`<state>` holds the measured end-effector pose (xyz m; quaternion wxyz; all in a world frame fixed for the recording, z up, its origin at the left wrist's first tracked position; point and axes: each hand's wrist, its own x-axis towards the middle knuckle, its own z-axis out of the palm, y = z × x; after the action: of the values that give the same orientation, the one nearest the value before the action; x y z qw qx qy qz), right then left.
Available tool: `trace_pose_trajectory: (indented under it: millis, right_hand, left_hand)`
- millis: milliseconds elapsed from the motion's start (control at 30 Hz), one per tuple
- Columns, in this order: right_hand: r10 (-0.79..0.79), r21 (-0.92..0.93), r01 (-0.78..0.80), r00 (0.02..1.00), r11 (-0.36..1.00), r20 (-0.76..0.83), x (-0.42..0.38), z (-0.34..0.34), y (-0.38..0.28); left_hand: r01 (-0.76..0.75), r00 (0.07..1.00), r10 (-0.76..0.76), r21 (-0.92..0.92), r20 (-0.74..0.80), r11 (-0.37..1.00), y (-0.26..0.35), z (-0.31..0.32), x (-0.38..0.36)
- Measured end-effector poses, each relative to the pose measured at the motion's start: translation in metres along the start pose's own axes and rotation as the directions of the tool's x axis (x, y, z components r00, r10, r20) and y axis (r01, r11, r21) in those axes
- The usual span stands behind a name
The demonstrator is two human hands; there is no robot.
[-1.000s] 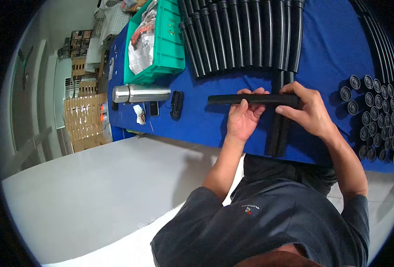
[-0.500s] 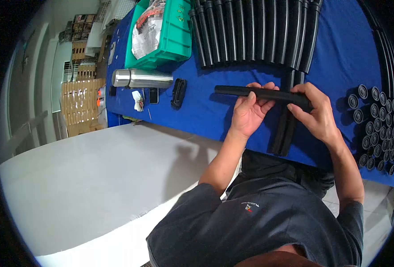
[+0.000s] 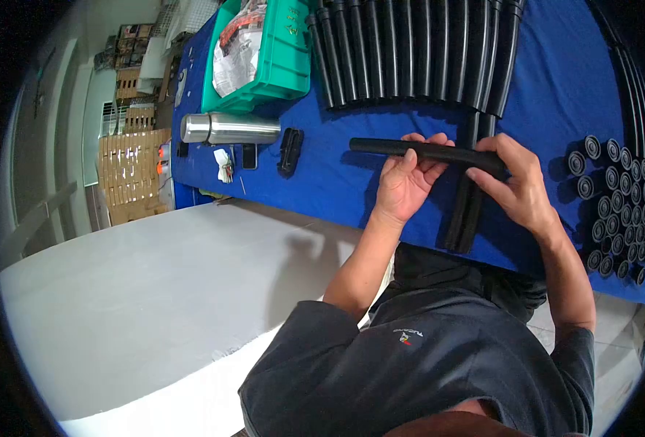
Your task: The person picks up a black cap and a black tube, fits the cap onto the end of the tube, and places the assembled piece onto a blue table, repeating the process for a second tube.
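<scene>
A black tube [image 3: 381, 147] is held nearly level above the blue-covered table [image 3: 322, 207], its narrower end pointing left. My left hand [image 3: 410, 175] grips its middle from below, with the thumb on the near side and the fingers behind. Around the thicker right end, my right hand [image 3: 516, 178] is closed, thumb below and fingers over the top, hiding part of that end. Beneath the held tube, dark tubes [image 3: 462, 218] lie lengthwise on the cloth and reach toward the table's near edge.
A row of black tubes [image 3: 410, 51] lies at the back. Round black caps [image 3: 614, 204] stand grouped on the right, near more thin tubes [image 3: 639, 109]. Leftward are a green crate [image 3: 282, 65] holding newspaper, a steel flask [image 3: 242, 129], a phone [image 3: 249, 156] and a black case [image 3: 290, 151].
Both hands keep almost the same hold on the tube. The whole view has shifted very slightly, and the tube's left end looks turned a little.
</scene>
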<state>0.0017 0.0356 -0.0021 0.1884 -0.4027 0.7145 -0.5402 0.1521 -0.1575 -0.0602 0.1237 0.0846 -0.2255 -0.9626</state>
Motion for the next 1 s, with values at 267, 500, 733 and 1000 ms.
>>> trace_pose_trajectory:
  millis: [267,500,733,1000]
  right_hand:
    - [0.143,0.127,-0.146,0.989,0.981,0.028,-0.003,0.002,0.004]
    - [0.229,0.141,-0.241,0.969,0.960,0.093,-0.003,-0.001,-0.001]
    - [-0.004,0.164,0.021,0.995,0.986,-0.101,0.000,0.008,0.001]
    - [0.205,0.373,-0.210,0.977,0.904,0.054,-0.002,-0.007,0.006]
  left_hand:
    - [-0.005,1.000,0.004,-0.043,-0.019,0.999,0.000,0.002,-0.001]
    - [0.012,1.000,-0.012,-0.002,-0.011,1.000,0.002,0.005,-0.002]
    - [-0.010,1.000,0.010,0.010,-0.004,1.000,0.002,0.002,-0.002]
    - [-0.153,0.987,0.152,-0.011,-0.045,0.988,0.014,-0.001,-0.011]
